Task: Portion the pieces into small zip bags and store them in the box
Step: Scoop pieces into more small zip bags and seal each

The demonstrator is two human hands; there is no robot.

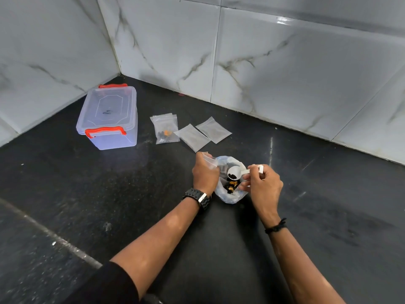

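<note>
Box (pixel 108 119) left of zip bags (pixel 190 132)

Left hand (pixel 205 172) fingers hidden behind own knuckles; grip on small zip bag (pixel 209 158) mostly unseen. Scoop (pixel 234 173) handle partly covered by right hand (pixel 264 183). Pieces (pixel 231 187) in large bag (pixel 230 197) too small to identify. Filled bag (pixel 166 129) at 11 o'clock: contents unclear. Box (pixel 108 119) interior blurred through lid. Both forearms, counter (pixel 328 205) cut by frame edges.

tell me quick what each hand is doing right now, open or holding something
Left hand: closed, pinching a small zip bag by its top edge.
Right hand: closed, holding the handle of a white scoop over the larger plastic bag.
</note>
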